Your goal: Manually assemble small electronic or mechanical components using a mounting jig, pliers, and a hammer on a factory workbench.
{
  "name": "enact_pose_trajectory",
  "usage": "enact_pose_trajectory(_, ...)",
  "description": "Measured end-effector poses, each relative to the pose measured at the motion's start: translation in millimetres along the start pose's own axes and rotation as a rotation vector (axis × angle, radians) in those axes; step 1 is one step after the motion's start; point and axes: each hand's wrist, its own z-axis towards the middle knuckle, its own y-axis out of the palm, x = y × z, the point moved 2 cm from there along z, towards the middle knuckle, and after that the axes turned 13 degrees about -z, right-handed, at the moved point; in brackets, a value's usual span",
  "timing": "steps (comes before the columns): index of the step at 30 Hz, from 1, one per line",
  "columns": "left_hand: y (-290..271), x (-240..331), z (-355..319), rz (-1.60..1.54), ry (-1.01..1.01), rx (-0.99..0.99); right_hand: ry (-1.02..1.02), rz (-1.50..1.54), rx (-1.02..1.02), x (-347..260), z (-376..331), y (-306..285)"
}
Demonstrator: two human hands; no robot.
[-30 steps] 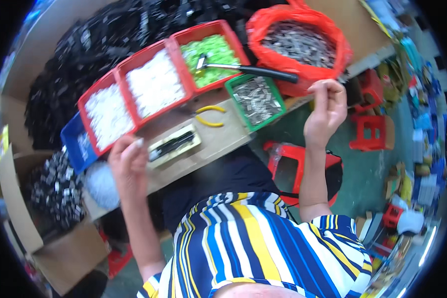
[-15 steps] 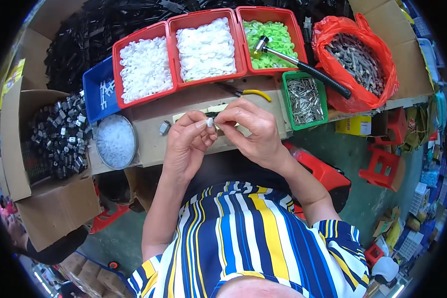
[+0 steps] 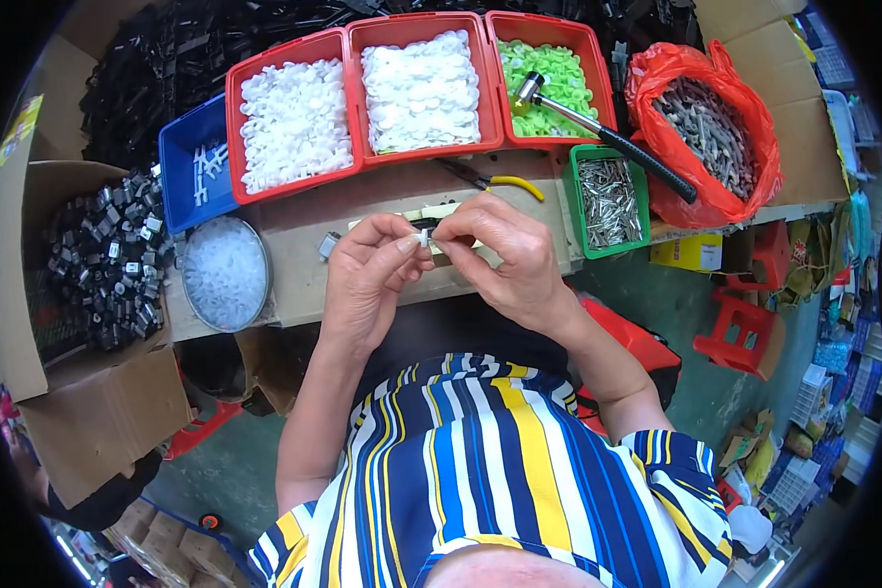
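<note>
Left hand (image 3: pixel 367 269), right hand (image 3: pixel 505 255), fingers pinching small white part (image 3: pixel 422 238) together

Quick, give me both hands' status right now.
Left hand: fingers pinched on a small white part.
Right hand: fingers pinched on the same small part, meeting the left hand above the workbench.

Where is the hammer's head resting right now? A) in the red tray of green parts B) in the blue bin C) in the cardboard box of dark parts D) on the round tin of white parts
A: the hammer lies with its metal head on the green parts in the rightmost red tray, and its black handle runs out toward the red bag.
</note>
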Motion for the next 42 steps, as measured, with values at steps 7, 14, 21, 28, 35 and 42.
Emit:
enact_pose_trajectory(7,0,-1,1,0.091,0.005,0.013,0.022,0.047,-0.006,3,-2,-2)
enact_pose_trajectory(14,5,0,2,0.284,-0.011,0.037,0.032,0.165,-0.12,17,0,-9)
enact_pose_trajectory(21,0,-4,5,0.056,-0.009,0.031,0.263,0.385,-0.072,19,-5,-2)
enact_pose_trajectory(28,-3,-7,-6,0.117,0.131,0.053,0.09,0.252,0.111,8,-14,18)
enact_pose_trajectory(35,10,-10,-9,0.241,0.21,0.089,0.129,0.209,0.005,10,-11,5)
enact_pose_trajectory(42,5,-5,-14,0.507,0.235,-0.035,0.063,0.221,-0.061,10,-8,8)
